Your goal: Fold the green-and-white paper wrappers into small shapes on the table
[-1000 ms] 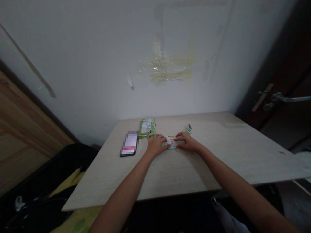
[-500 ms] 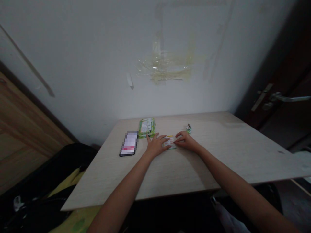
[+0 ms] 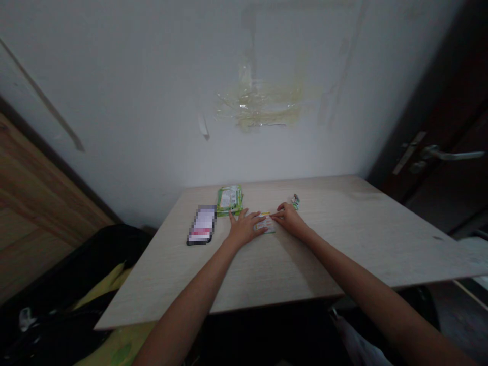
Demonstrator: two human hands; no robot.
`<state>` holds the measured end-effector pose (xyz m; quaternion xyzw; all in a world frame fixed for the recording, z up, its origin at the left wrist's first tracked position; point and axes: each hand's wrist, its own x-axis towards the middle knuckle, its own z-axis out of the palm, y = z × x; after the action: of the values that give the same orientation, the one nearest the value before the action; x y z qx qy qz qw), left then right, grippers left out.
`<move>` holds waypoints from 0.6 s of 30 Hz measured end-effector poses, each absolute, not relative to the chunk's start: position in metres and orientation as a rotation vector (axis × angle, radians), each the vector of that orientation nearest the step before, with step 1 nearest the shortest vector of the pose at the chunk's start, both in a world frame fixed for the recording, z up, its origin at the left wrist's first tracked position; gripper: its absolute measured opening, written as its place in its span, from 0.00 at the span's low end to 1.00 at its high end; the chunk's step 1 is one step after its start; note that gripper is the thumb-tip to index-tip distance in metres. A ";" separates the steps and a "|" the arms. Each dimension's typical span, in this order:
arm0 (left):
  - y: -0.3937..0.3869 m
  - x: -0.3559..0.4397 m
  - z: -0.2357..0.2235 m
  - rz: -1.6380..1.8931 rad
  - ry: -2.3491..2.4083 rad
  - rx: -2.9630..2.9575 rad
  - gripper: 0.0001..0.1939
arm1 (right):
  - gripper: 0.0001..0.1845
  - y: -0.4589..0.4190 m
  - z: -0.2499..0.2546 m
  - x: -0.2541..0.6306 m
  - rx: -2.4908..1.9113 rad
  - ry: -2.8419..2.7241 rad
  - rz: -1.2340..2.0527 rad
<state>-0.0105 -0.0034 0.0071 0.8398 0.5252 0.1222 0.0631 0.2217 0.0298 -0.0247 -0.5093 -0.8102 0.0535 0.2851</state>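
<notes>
A small white printed card (image 3: 268, 224) with a yellow strip along its top lies flat on the table between my hands. My left hand (image 3: 244, 227) is spread open, palm down, its fingers and thumb resting on the card's left part. At the card's upper right edge, my right hand (image 3: 288, 218) has its thumb and fingertips pinched together on it. A crumpled green and white wrapper (image 3: 295, 201) lies just beyond the right hand. Beyond my left fingertips sits a stack of green printed packets (image 3: 230, 199).
A phone (image 3: 202, 225) with a blurred screen lies on the pale wooden table (image 3: 267, 274), left of my left hand. The wall (image 3: 152, 101) with old tape stands right behind the table. A dark door with a metal handle (image 3: 450, 153) is at the right.
My right hand's fingers have closed from a spread pose into a pinch and moved slightly up the card's right edge. My left hand has spread its fingers a little more.
</notes>
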 end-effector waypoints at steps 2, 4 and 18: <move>-0.003 -0.011 0.007 0.370 1.586 2.538 0.26 | 0.13 0.030 -0.023 0.219 -1.393 -2.175 0.126; -0.003 -0.011 0.007 0.367 1.585 2.538 0.26 | 0.14 0.029 -0.020 0.217 -1.417 -2.197 0.106; -0.006 -0.010 0.010 0.361 1.573 2.522 0.25 | 0.19 0.023 -0.019 0.210 -1.500 -2.214 -0.022</move>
<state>-0.0102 -0.0058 0.0099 0.8400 0.5239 0.1202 0.0734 0.2097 0.0227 -0.0185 -0.5458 -0.8053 -0.0079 0.2315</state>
